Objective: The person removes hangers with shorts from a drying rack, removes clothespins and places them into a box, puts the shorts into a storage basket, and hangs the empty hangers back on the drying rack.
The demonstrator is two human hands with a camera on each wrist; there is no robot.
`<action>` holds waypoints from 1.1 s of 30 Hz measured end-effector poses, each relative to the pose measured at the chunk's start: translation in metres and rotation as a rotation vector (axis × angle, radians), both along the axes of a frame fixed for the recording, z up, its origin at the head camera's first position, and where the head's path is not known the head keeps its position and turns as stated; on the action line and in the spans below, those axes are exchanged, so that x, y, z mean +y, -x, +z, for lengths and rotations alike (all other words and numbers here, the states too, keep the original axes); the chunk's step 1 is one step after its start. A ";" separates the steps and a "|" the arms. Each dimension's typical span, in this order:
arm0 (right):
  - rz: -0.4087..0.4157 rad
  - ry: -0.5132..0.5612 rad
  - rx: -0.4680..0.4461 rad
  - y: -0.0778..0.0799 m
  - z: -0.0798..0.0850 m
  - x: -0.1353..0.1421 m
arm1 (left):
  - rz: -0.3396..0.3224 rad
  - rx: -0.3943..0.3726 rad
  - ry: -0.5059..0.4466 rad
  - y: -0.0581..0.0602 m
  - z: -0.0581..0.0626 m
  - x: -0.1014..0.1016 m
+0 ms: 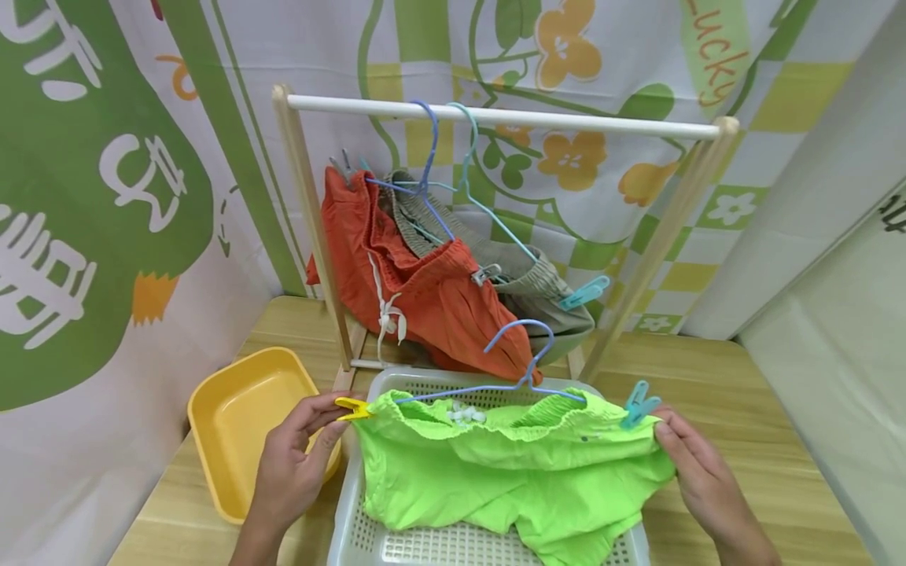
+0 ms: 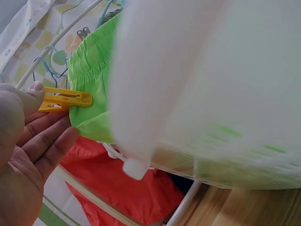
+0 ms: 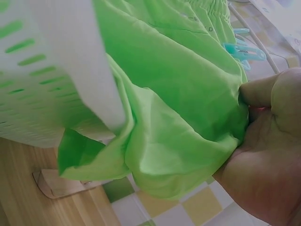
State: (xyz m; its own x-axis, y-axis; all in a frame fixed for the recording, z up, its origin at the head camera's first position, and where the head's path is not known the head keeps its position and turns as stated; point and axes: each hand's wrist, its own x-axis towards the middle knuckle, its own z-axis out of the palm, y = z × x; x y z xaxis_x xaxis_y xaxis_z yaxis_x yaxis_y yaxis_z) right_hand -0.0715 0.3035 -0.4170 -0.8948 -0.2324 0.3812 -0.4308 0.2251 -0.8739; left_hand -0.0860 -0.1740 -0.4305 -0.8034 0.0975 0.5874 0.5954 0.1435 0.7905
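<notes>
Bright green shorts (image 1: 510,464) spread over a white perforated basket (image 1: 347,511), a blue hanger (image 1: 527,385) lying in their elastic waist. My left hand (image 1: 293,456) pinches a yellow clothespin (image 1: 354,408) at the left end of the waistband; in the left wrist view the clothespin's jaws bite the green cloth. At the other end, a teal clothespin (image 1: 640,405) is clipped to the waistband. Just below that, my right hand (image 1: 708,479) pinches the side of the shorts between thumb and fingers, as the right wrist view also shows.
Behind the basket stands a wooden rack with a white rod (image 1: 566,119). Orange shorts (image 1: 432,291) and grey shorts (image 1: 524,267) hang from it on hangers, held by clothespins. On the left sits a yellow tub (image 1: 226,424). Patterned curtain cloth (image 1: 495,47) closes off the back.
</notes>
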 end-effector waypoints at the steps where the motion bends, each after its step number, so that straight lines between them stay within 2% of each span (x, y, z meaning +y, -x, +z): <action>1: 0.004 0.002 0.003 0.000 0.000 0.000 | 0.012 0.016 -0.002 0.000 0.000 0.000; 6: -0.013 -0.016 -0.007 0.002 -0.001 0.001 | 0.056 0.050 -0.013 -0.001 0.000 0.002; 9: -0.012 -0.028 -0.004 0.003 -0.001 0.001 | 0.058 0.069 -0.036 0.000 -0.001 0.002; 15: -0.028 -0.050 0.009 0.004 0.000 0.000 | 0.005 0.110 -0.132 0.002 -0.004 0.001; 21: -0.030 -0.063 0.005 0.003 -0.001 0.001 | -0.043 0.111 -0.238 0.001 -0.006 -0.001; 25: -0.035 -0.070 0.003 0.002 -0.001 0.002 | -0.026 0.072 -0.243 0.000 -0.005 -0.005; 31: -0.052 -0.091 -0.001 0.001 -0.001 0.001 | 0.080 -0.083 -0.128 -0.006 -0.006 -0.017; 33: -0.052 -0.097 0.001 0.002 -0.001 0.001 | 0.107 -0.097 -0.092 -0.008 -0.007 -0.020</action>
